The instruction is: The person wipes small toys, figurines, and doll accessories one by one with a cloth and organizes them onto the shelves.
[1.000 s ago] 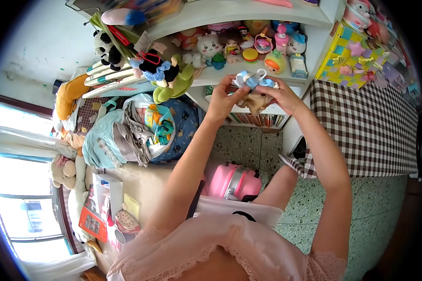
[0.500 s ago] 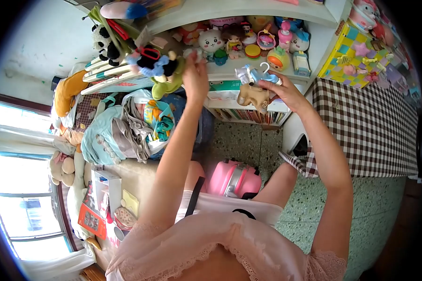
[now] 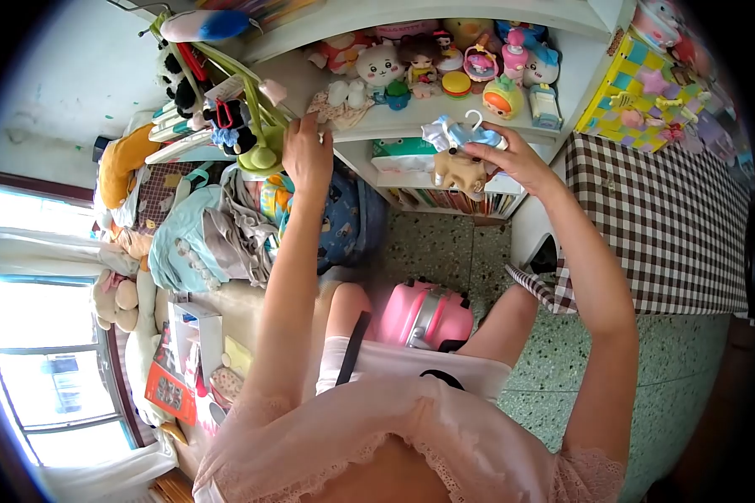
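Observation:
My right hand (image 3: 520, 163) pinches tiny doll clothes on a small white hanger (image 3: 476, 120): a light blue and white doll outfit (image 3: 453, 134) above a tan one (image 3: 460, 172). My left hand (image 3: 309, 159) is raised at the shelf's left end, its fingers bent and close together. What they hold, if anything, is hidden. Just left of it hangs a green plush strap with a rounded end (image 3: 262, 158). A small dark doll in blue clothes (image 3: 233, 134) dangles beside that strap. Right of my left hand, a patterned cloth (image 3: 331, 111) and small white plush pieces (image 3: 348, 92) lie on the shelf.
A white shelf (image 3: 377, 127) holds several toys, including a white plush figure (image 3: 381, 65). Books stand below. A pink case (image 3: 424, 314) sits between my legs. At right is a checkered tablecloth (image 3: 654, 226); piled clothes (image 3: 193, 243) and a dark blue bag (image 3: 348, 218) are at left.
My left hand has moved left and slightly down, away from the white plush pieces. The green strap and dangling doll have shifted left. My right hand still holds the doll clothes.

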The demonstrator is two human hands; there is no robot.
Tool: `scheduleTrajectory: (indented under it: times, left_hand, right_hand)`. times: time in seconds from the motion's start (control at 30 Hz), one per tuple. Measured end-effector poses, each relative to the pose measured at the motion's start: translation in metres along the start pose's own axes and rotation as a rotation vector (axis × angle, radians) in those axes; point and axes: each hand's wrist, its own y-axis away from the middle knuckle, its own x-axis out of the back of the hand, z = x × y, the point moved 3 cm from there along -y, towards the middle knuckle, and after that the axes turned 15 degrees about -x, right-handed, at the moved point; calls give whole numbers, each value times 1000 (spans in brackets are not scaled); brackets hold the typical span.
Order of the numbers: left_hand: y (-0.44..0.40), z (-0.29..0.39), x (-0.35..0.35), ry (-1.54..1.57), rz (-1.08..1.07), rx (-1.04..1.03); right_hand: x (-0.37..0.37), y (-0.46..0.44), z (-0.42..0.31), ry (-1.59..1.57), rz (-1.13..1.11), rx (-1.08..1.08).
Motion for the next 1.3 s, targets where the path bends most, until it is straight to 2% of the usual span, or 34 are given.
scheduleTrajectory:
  times: [0.17,0.23,0.27,0.33,0.47,0.53,0.63,0.67,0.73,0.83,0.93,1.07,1.13,1.17,1.23,1.27,1.3]
  left_hand:
    - [-29,-14,-22,19,-104,-48]
    - [-41,-19,-32,9,90,-241]
    - [-44,-21,-36,9,90,-241]
    - [-53,-20,-40,28,16,-96]
    - [-64,-27,-61,74,2,-115]
    - [-68,-29,-70,155,-105,-72]
    - [-68,-30,-73,253,-106,-4]
    - [-68,-28,-73,254,-107,-4]
    - [-67,-22,-68,143,1,-147]
    - [-65,-17,-63,104,-52,-222]
    - [-64,-14,-65,-51,-148,-183]
    - [-69,-24,-70,-3,-191,-124]
    - [-68,-15,-47,35,152,-174]
    - [-67,-8,-40,36,153,-175]
    - [-66,15,-17,15,324,-323]
    - [-64,25,-7,15,333,-327]
    - [-62,38,2,58,318,-436]
  right_hand:
    - [1,-4,3,-3,4,1]
    - [2,-5,4,33,28,20]
    - [2,-5,4,33,28,20]
    - [2,-5,3,59,30,26]
    - [3,-3,1,75,65,21]
    - [3,-1,-1,82,44,-4]
    - [3,-3,3,91,111,17]
    - [4,-4,4,91,112,16]
    - [5,-6,5,96,82,35]
    - [5,-7,4,107,30,16]
    - [4,-4,1,129,32,-8]
    - [4,-4,1,148,30,20]
    - [4,-3,0,134,51,36]
    - [5,-3,1,133,53,37]
    - [6,-8,5,120,31,18]
    - [6,-9,6,123,35,26]
    - [6,-10,9,140,66,50]
